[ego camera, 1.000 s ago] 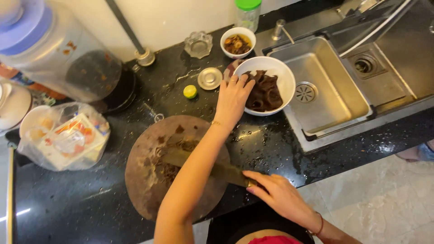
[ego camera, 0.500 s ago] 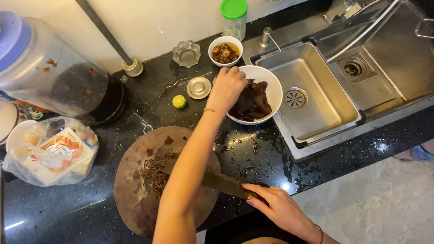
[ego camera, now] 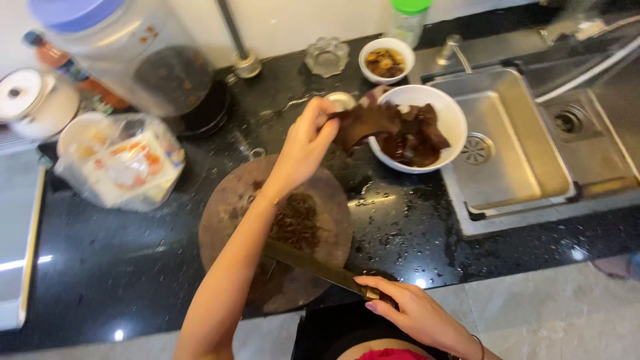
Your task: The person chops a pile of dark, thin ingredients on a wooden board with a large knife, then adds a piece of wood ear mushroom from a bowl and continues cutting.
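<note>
- We've got a black speckled countertop running the whole width, wet and shiny in spots.
- On the right there's a steel sink, sunk into the counter.
- Far left at the back stands a big clear jar with a bluish lid, and in front of it a crinkly plastic bag of packets.
- Our round wooden chopping board sits in the middle, with a heap of dark chopped shreds on it.
- A white bowl of dark brown pieces sits just beside the sink's left edge.
- Our left hand is up above the board's far edge, fingers pinched tight on one dark floppy piece, which hangs in the air between the board and the bowl, right at the bowl's rim.
- Our right hand is down at the near counter edge, wrapped around the handle of a knife, whose blade lies across the board.
- Behind the big bowl there's a small white bowl of something brownish, and a little glass dish.
</note>
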